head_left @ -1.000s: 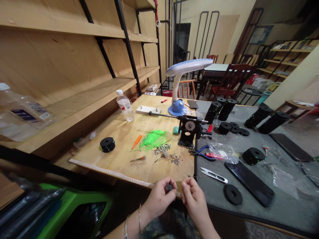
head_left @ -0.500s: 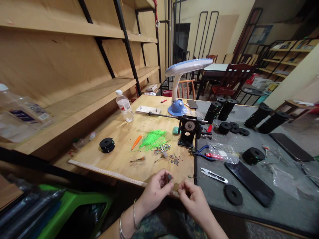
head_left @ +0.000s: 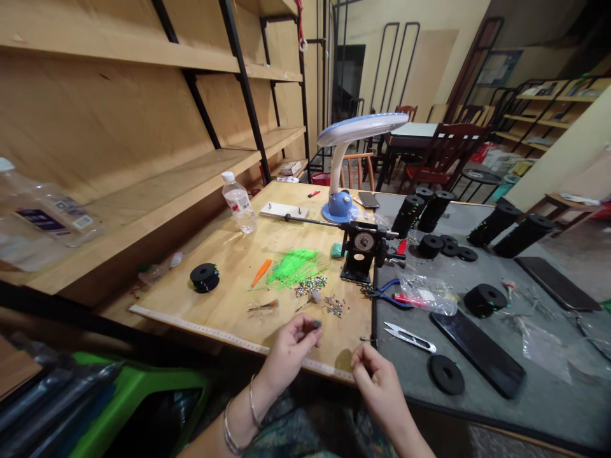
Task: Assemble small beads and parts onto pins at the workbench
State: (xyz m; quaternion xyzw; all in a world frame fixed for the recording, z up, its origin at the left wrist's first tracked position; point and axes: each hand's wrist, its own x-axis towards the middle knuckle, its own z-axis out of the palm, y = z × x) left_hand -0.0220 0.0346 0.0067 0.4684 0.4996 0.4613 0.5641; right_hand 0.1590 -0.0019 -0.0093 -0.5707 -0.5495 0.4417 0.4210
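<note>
Small dark piece (head_left: 317, 324), too small to identify, at the fingertips of the left hand (head_left: 290, 343), near side of the black dial device (head_left: 363, 240) and a little to its left. Work judged under way: piece in hand and not set down, loose stock unused in heaps, while stacked spools (head_left: 407, 217) just right of the device, green bits along their sides, look like the finished share. How much is left cannot be told. Left hand grasps the piece between thumb and fingers. Right hand (head_left: 375, 372), nearer the wearer than the device, is well apart from the piece; fingers curled, grip on any fine strand cannot be told. Further out on the tabletop (head_left: 224, 312): multicoloured beads (head_left: 311, 285) and green strands (head_left: 293, 266) left of the device; blue-handled pliers (head_left: 387, 294) just at its near right; white snips (head_left: 410, 337) and a flat black spool (head_left: 446, 374) farther on that side.
</note>
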